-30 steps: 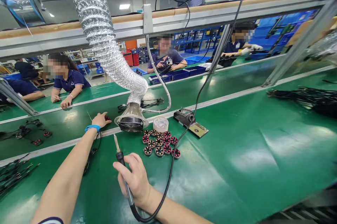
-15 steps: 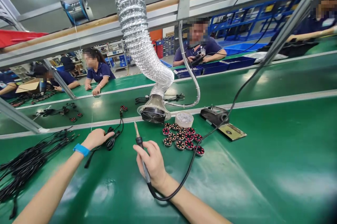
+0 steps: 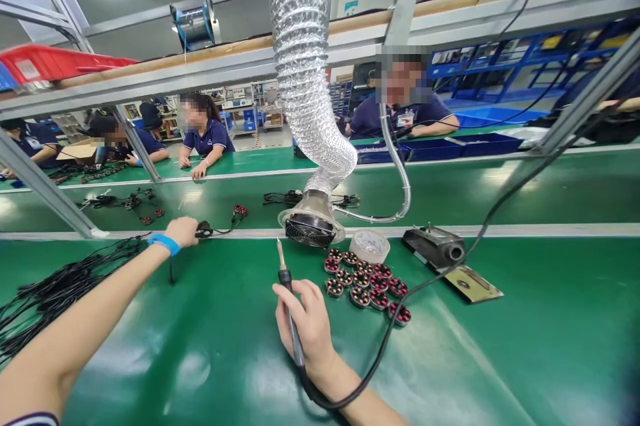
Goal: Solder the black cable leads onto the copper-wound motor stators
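My right hand (image 3: 307, 326) is closed round the handle of a soldering iron (image 3: 284, 276), its tip pointing up and away from me. Its black cord loops beneath my wrist and off to the upper right. Out at the bench's far edge, my left hand (image 3: 183, 231), with a blue wristband, is closed on a coiled black cable (image 3: 204, 230); its fingers are partly hidden. That cable leads to a round part with red coils (image 3: 241, 211) on the strip beyond. Several similar coil-wound rings (image 3: 370, 279) lie grouped right of the iron.
A fume extractor fan (image 3: 310, 229) on a silver duct hangs ahead. Behind the rings is a tape roll (image 3: 370, 246); an iron stand (image 3: 435, 246) is to the right. Black cables (image 3: 65, 286) are heaped at left. Co-workers sit across the line.
My left hand has moved forward to the bench's far edge, carrying the coiled cable along. My right hand keeps holding the soldering iron. The head view has shifted left.
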Available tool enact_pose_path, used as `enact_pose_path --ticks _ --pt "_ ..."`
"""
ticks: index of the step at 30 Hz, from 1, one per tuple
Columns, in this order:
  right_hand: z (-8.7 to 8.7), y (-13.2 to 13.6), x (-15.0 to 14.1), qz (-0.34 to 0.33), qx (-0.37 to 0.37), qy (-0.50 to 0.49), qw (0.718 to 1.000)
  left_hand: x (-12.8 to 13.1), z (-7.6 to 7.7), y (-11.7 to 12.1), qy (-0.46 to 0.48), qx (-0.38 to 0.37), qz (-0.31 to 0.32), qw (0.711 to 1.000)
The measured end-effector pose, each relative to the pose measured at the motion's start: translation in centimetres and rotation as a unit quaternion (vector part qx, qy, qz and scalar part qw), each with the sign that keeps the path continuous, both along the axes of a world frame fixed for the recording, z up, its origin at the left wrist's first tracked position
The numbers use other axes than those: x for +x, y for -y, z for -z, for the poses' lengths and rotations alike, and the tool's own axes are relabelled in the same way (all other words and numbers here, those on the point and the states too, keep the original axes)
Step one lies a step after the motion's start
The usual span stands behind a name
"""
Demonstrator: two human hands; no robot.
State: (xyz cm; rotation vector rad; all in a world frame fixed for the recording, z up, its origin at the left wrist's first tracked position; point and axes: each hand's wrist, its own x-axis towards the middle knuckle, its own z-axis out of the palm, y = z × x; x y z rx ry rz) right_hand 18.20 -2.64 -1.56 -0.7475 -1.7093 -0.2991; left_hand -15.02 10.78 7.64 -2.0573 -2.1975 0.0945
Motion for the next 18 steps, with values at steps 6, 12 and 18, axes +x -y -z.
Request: enact_pose_path --ticks 6,12,18 --pt "0.1 -0.1 0.1 0.001 -0.003 0.009 1.0 -3.9 -7.8 -6.8 -0.075 0.125 -0.096 0.985" --pt "0.4 -0.8 0.4 0.026 -0.008 0.005 1.0 1.0 -3.6 -13.0 -0.031 0.067 -0.022 0.997" --pt "0.7 -1.2 0.5 0.027 -0.002 0.01 1.0 10.4 4.2 -18.0 0.014 0.017 0.099 0.995"
